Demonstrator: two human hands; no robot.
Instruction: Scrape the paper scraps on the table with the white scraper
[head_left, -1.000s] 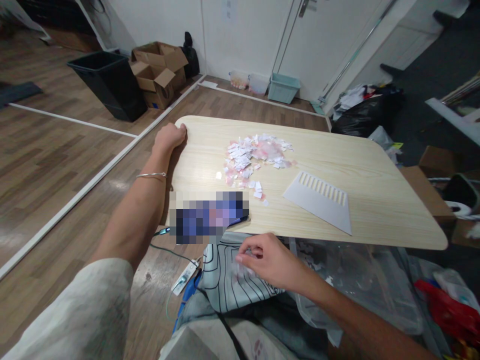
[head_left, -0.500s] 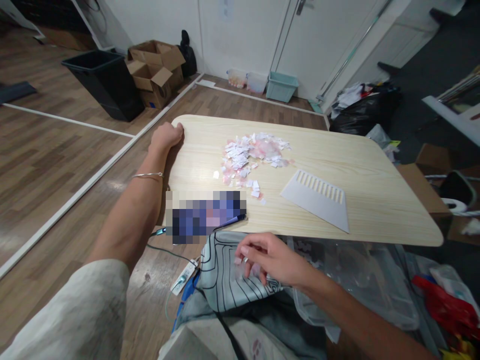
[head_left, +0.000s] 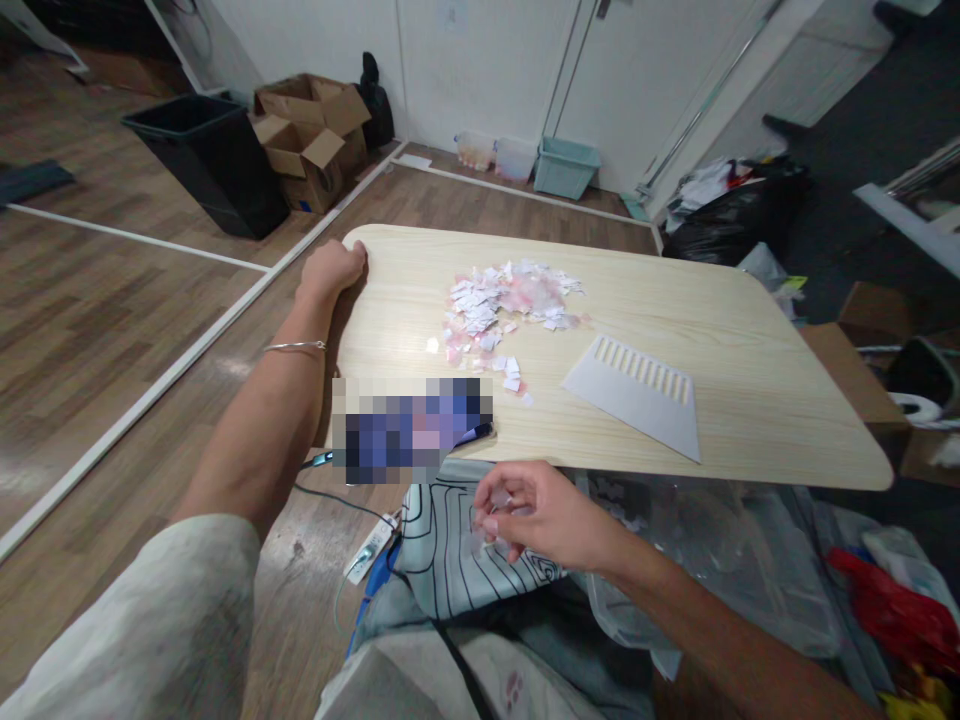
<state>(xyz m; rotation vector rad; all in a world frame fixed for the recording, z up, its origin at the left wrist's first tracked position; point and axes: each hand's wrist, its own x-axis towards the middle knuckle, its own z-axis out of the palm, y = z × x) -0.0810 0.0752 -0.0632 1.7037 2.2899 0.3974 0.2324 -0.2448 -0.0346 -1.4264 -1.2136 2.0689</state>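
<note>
My left hand (head_left: pixel 335 268) is closed around the far left corner of the wooden-topped table (head_left: pixel 765 400). Over my lap, just off the table's near edge, my right hand (head_left: pixel 536 515) has its fingers curled inward; small pale bits seem to show at the fingertips, too small to name. On the tabletop lies a loose pile of white paper scraps and pinkish translucent pieces (head_left: pixel 480 305). To its right rests a flat white card with a row of slots (head_left: pixel 637 405). A phone-like device (head_left: pixel 412 430), its screen pixelated, sits at the near left edge with a cable attached.
A clear plastic bin (head_left: pixel 712 560) stands below the table's near right side. Beyond the table are a black trash bin (head_left: pixel 217 170), cardboard boxes (head_left: pixel 315 140) and a teal basket (head_left: pixel 566 168). A power strip (head_left: pixel 373 550) with cables lies at lower left.
My right hand has turned slightly and its fingers have curled in differently. My left hand stays on the table corner. The pile and card look the same.
</note>
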